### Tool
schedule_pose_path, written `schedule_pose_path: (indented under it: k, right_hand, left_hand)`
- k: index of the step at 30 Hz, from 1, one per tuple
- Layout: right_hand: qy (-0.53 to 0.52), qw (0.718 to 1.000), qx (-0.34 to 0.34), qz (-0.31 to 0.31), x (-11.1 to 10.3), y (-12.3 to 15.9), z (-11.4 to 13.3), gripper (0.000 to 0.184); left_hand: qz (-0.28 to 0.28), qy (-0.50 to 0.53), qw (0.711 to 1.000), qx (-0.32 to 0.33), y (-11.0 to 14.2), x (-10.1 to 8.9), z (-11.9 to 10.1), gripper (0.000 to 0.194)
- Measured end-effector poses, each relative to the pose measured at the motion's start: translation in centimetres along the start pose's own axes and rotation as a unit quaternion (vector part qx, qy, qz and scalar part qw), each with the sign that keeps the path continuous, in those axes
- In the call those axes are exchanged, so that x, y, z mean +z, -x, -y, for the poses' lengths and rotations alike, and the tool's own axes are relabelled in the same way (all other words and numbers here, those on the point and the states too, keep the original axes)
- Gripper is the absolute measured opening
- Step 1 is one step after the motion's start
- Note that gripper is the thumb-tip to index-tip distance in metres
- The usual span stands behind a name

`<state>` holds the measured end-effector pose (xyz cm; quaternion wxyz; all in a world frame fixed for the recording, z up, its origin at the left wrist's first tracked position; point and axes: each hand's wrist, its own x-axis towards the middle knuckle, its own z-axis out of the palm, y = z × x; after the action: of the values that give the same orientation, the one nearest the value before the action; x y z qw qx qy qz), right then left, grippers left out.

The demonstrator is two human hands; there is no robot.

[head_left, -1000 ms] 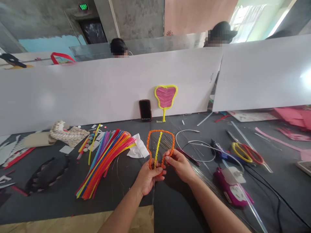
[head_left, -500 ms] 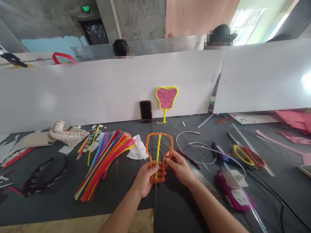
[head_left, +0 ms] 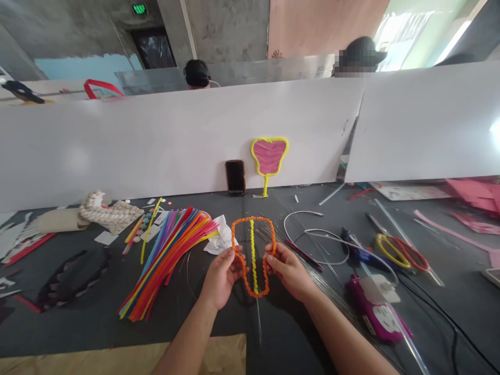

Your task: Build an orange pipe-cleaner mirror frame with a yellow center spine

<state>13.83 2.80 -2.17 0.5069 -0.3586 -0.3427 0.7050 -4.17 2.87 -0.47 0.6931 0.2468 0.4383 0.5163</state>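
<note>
Over the dark table I hold an orange pipe-cleaner loop with a yellow pipe cleaner running down its middle. My left hand pinches the loop's left side. On the loop's right side, my right hand pinches it at about the same height. A thin wire sticks out below the loop toward me. A finished pink fan with a yellow rim leans against the white partition behind.
A bundle of coloured pipe cleaners lies left of my hands, beside white paper. To the right lie wire loops, scissors, a purple glue gun and cables. A phone leans on the partition. Two people sit behind it.
My left hand has shifted from the loop's bottom to its left side. The loop's narrow lower end now hangs open between my hands, and the loop sits a little lower.
</note>
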Motion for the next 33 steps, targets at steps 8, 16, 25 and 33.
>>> schedule_pose_path:
  k: [8, 16, 25, 33]
  right_hand:
    - [-0.118, 0.99, 0.048, 0.055, 1.2, 0.6, 0.1, 0.045]
    - [-0.117, 0.981, 0.143, 0.061, 2.1, 1.1, -1.8, 0.029]
    - [-0.149, 0.976, 0.154, 0.045, 2.3, 1.1, -1.4, 0.025]
    - [-0.153, 0.974, 0.165, 0.039, 2.3, 1.2, -1.2, 0.028]
  left_hand:
    - [0.052, 0.005, 0.999, -0.006, 0.4, 0.2, 0.3, 0.023]
    - [0.032, -0.007, 0.999, 0.012, 0.2, 0.2, 0.4, 0.019]
    - [0.071, -0.029, 0.997, 0.0, 0.2, 0.1, 0.5, 0.023]
    - [0.044, -0.025, 0.999, 0.008, -0.1, -0.1, 0.6, 0.025]
